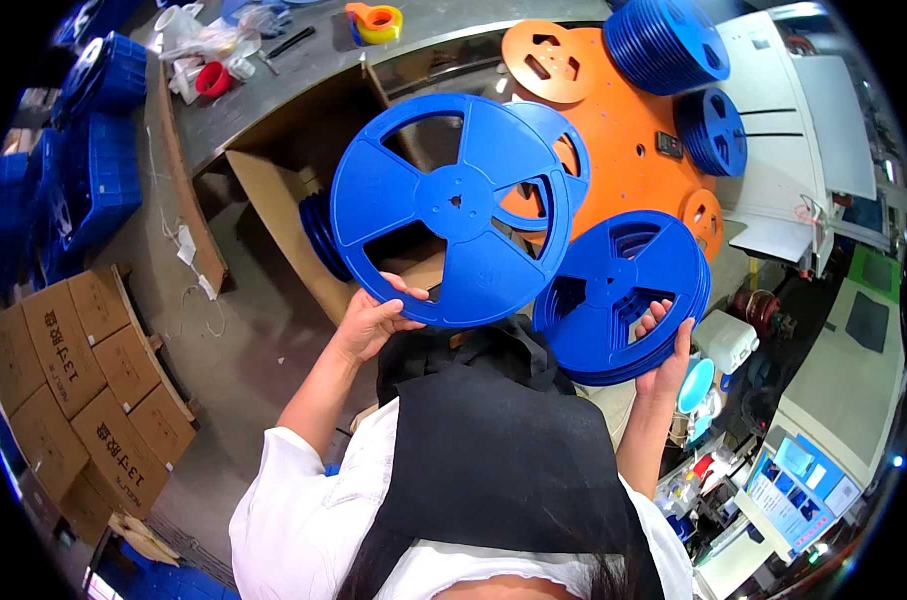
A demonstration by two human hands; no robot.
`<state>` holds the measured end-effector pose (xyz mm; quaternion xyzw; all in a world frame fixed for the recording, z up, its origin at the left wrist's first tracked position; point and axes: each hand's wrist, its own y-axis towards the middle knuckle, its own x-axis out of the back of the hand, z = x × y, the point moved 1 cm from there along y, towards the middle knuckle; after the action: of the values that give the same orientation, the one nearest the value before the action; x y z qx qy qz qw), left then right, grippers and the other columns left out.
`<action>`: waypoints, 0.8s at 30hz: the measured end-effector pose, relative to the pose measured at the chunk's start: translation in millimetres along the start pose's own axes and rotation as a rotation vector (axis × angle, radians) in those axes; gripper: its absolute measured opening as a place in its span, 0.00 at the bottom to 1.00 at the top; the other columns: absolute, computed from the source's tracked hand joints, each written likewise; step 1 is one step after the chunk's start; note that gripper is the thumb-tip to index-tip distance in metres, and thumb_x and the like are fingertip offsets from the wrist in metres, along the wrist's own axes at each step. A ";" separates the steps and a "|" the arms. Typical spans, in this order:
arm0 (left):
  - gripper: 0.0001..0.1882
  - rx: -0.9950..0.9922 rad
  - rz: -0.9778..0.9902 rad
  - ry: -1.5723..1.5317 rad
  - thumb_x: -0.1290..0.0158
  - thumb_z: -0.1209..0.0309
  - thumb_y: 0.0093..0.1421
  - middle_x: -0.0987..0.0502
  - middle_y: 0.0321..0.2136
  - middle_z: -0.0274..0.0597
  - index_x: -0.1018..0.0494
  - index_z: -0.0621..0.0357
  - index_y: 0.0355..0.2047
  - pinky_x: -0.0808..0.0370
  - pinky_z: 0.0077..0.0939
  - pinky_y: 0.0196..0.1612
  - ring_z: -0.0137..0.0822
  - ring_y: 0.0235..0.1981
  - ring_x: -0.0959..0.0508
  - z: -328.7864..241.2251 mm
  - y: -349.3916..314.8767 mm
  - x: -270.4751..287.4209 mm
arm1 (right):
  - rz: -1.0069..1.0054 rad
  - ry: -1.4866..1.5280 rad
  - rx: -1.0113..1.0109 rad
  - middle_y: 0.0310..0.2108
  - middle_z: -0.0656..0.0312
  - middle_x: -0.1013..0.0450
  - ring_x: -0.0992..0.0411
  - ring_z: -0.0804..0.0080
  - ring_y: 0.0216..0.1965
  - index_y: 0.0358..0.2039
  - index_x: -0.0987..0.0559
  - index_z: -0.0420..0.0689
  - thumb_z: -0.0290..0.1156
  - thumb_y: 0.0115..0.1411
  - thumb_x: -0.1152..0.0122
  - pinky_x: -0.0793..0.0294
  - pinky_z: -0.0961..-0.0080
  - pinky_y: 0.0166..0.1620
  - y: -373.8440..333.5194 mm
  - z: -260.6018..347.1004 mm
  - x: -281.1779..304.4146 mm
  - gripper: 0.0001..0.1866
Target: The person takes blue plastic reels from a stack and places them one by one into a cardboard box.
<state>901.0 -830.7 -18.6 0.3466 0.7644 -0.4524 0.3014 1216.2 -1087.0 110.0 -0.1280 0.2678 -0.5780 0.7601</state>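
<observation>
Blue plastic fills the middle of the view: the left hand (373, 322) grips the lower rim of a large blue reel (451, 208), fingers curled over the edge at about seven o'clock on the disc, thumb on its face. That reel is held up, face toward the camera, with three wedge-shaped cutouts around a small hub. A second blue reel (558, 150) peeks out from behind it at three o'clock.

At four o'clock from the big reel, the right hand (668, 350) holds a stack of blue reels (618, 295); its fingers are wrapped around the stack's lower right edge, with fingertips showing on the top face. The stack tilts and sits just beside the big reel's lower right rim; whether they touch I cannot tell.

Behind both, toward one o'clock, lies an orange round tabletop (628, 130) carrying an orange reel (548, 60), a pile of blue reels (668, 40) and another blue reel (711, 130). An open cardboard box (273, 190) stands at nine o'clock from the held reel, with more blue reels (318, 235) inside it. Brown cartons (78, 385) sit on the floor at far left. A roll of yellow tape (375, 22) rests on the grey metal tabletop (303, 70) at twelve o'clock.
</observation>
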 end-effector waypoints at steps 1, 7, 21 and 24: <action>0.14 -0.011 -0.024 0.007 0.46 0.76 0.58 0.23 0.43 0.51 0.34 0.54 0.43 0.18 0.38 0.42 0.44 0.43 0.20 0.2 -1.2 1.4 | 0.012 -0.004 0.001 0.41 0.55 0.25 0.26 0.70 0.35 0.49 0.30 0.38 0.49 0.67 0.55 0.24 0.74 0.37 2.4 -1.4 -3.3 0.25; 0.13 -0.057 -0.379 0.221 0.52 0.77 0.59 0.24 0.44 0.48 0.35 0.56 0.45 0.21 0.36 0.43 0.40 0.44 0.22 -26.9 -20.8 21.5 | -0.027 0.024 -0.045 0.39 0.54 0.26 0.25 0.67 0.34 0.48 0.30 0.38 0.48 0.67 0.55 0.24 0.73 0.36 6.6 -7.8 -13.3 0.25; 0.14 -0.125 -0.914 0.682 0.56 0.82 0.58 0.25 0.39 0.45 0.36 0.58 0.45 0.22 0.28 0.30 0.35 0.37 0.22 -36.8 209.4 146.3 | -0.154 -0.045 -0.083 0.36 0.55 0.26 0.26 0.67 0.33 0.47 0.31 0.38 0.46 0.67 0.54 0.24 0.71 0.35 -0.2 -16.5 -17.9 0.22; 0.13 -0.049 -0.915 0.765 0.54 0.81 0.58 0.24 0.38 0.43 0.34 0.55 0.44 0.23 0.30 0.28 0.36 0.35 0.22 -30.9 229.4 140.0 | -0.157 -0.044 -0.065 0.36 0.54 0.26 0.25 0.66 0.32 0.47 0.30 0.38 0.46 0.67 0.54 0.23 0.72 0.35 -5.7 -17.7 -19.5 0.22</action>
<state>999.7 -686.5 -225.1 0.1136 0.9007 -0.3613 -0.2129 1198.0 -1068.2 103.3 -0.1859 0.2588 -0.6237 0.7138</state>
